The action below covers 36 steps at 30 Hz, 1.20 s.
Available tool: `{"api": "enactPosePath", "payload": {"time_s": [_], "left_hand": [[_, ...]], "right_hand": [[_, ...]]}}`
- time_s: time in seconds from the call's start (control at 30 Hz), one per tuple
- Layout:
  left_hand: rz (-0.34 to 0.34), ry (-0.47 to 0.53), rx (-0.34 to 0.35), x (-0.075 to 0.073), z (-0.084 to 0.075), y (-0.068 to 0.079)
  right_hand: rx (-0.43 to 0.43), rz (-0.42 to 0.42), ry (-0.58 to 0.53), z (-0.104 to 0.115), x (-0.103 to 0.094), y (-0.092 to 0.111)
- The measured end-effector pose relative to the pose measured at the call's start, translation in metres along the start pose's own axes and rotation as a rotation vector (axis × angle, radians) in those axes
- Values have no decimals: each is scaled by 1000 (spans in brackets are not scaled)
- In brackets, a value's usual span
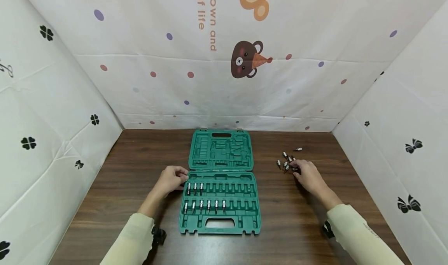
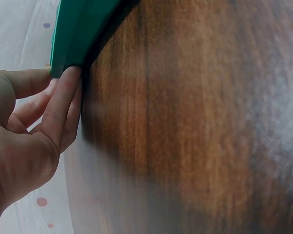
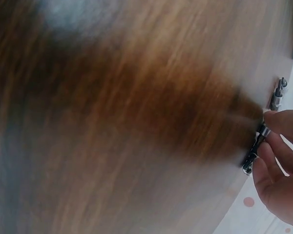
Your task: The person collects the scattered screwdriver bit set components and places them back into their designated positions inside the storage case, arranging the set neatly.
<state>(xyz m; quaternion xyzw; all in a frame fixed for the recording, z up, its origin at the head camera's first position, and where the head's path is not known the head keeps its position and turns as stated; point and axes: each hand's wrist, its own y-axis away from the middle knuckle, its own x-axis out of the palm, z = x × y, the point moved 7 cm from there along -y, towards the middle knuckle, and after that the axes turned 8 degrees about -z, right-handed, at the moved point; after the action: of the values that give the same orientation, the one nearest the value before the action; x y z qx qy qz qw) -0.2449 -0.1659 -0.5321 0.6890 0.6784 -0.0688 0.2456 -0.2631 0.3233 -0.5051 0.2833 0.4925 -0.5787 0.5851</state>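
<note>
A green plastic tool case (image 1: 219, 218) lies unfolded on the table. Its near half holds two rows of bit sockets (image 1: 209, 206), silver with dark tips: three in the upper row, several in the lower. With thumb and fingers, my left hand (image 1: 172, 179) grips the case's left edge close to the hinge; the left wrist view shows the green corner (image 2: 80, 44) between them. My right hand (image 1: 308, 174) is at a loose pile of bit sockets (image 1: 286, 166) right of the case. In the right wrist view its thumb and fingers pinch one bit socket (image 3: 258, 144).
One bit socket (image 1: 298, 149) lies apart, behind the pile. The case's lid half (image 1: 221, 164) lies toward the back of the brown wooden table (image 1: 150, 148). Printed white cloth (image 1: 168, 93) hangs behind the table and along both sides.
</note>
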Motion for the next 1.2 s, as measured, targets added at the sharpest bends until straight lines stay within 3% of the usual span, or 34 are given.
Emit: {"api": "enactPosePath", "payload": {"time_s": [0.8, 1.2], "left_hand": [[-9, -30, 9, -2, -2, 2], [-11, -15, 9, 0, 0, 2]], "right_hand": [[89, 13, 84, -1, 0, 1], [114, -10, 57, -3, -2, 4]]}}
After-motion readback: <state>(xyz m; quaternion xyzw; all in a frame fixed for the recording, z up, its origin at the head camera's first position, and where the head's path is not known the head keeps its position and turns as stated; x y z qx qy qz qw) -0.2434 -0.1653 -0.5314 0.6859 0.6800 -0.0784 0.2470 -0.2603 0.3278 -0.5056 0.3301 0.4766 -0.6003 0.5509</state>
